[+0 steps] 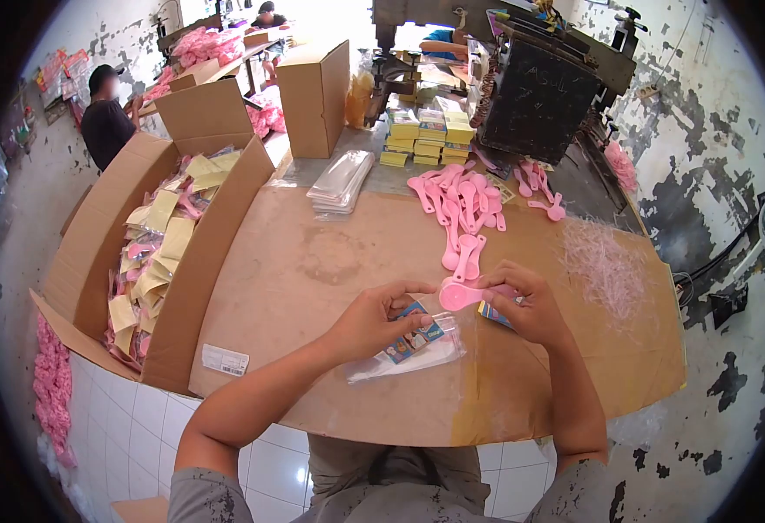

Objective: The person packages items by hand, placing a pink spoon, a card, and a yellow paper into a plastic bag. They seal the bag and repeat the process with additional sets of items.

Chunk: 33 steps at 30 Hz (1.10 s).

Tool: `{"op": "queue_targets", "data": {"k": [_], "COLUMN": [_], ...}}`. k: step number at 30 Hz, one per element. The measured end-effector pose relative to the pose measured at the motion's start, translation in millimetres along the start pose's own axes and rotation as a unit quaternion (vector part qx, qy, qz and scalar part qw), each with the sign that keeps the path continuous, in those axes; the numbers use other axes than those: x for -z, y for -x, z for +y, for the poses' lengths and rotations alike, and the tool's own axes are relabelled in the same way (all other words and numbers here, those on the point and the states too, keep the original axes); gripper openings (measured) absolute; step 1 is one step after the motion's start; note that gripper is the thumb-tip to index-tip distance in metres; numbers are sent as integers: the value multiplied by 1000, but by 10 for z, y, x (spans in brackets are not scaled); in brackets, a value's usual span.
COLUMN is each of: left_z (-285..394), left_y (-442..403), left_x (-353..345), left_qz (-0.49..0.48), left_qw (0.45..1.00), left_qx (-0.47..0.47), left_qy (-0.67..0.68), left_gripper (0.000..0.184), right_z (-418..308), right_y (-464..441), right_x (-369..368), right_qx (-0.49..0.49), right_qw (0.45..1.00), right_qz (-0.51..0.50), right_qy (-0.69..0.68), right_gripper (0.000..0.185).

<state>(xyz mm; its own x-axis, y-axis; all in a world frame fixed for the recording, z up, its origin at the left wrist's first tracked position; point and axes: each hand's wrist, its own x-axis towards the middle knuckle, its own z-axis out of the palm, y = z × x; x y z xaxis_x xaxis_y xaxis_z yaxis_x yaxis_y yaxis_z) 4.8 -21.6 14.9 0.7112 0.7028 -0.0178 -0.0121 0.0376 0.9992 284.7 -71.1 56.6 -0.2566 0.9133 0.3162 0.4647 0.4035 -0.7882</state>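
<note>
Between the thumb and fingers of my left hand (378, 322) is a small blue printed card (415, 334), at the mouth of a clear plastic bag (435, 359). I cannot tell whether the card lies inside the bag or on it. My right hand (526, 305) is closed on the handle of a pink measuring spoon (459, 296), its bowl pointing left toward my left fingertips. Partly hidden under my right hand is another blue card (496, 314). Just beyond it, a pile of pink spoons (461, 196) spreads over the cardboard-covered table (313, 261).
At left stands an open carton (195, 288) full of bagged spoons and cards. A stack of clear bags (341, 181), stacked cards (430, 131) and a black machine (526, 96) are at the back. Plastic strands (605, 266) lie right. A person (108, 122) stands far left.
</note>
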Motion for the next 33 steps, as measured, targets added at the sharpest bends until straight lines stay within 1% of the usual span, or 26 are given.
{"op": "queue_targets", "data": {"k": [2,5,8,11,14,16,18,20,22,23,26,29,32,33], "left_z": [-31,-59,-109,-93,-217,-98,39,122,108,104,-96,-81,7,17], "left_y": [-2,-3,9,30,0,21,56,78,84,82,50,72,98,96], "left_x": [-16,-16,-37,-75,-110,-95,-48,1,20,34,-6,37,57,65], "left_qz": [10,0,-10,-31,-43,-70,-98,-128,-159,-175,-182,-207,-201,-208], "left_qw": [1000,1000,998,996,998,997,993,986,979,976,970,962,961,959], "left_qx": [2,4,5,34,-49,-29,3,42,47,48,-9,-1,-2,6], "left_qy": [11,-2,-56,-79,5,33,61,97,116,123,164,176,192,193], "left_gripper": [43,42,40,39,32,34,36,40,37,36,37,40,43,43], "right_z": [-82,10,-34,-67,-110,-164,-154,-71,-55,-70,-168,-332,-677,-663], "right_y": [10,17,26,13,28,61,33,-22,-3,-6,-32,-19,-103,-109], "right_x": [-28,-64,-158,-326,-519,-627,-618,-409,-282,-254,-318,-280,-329,-331], "right_qx": [1,68,22,59,66,7,8,62,112,138,184,109,148,160], "right_qw": [1000,995,996,998,984,933,904,924,973,982,970,966,984,983], "right_qz": [-12,-56,-66,-17,-57,-127,-123,-50,-76,-87,-148,-130,-11,-38], "right_qy": [-13,49,50,-12,-153,-338,-410,-375,-188,-90,-59,-192,-94,-82], "right_gripper": [18,17,23,38,51,55,53,44,35,31,30,25,15,14]}}
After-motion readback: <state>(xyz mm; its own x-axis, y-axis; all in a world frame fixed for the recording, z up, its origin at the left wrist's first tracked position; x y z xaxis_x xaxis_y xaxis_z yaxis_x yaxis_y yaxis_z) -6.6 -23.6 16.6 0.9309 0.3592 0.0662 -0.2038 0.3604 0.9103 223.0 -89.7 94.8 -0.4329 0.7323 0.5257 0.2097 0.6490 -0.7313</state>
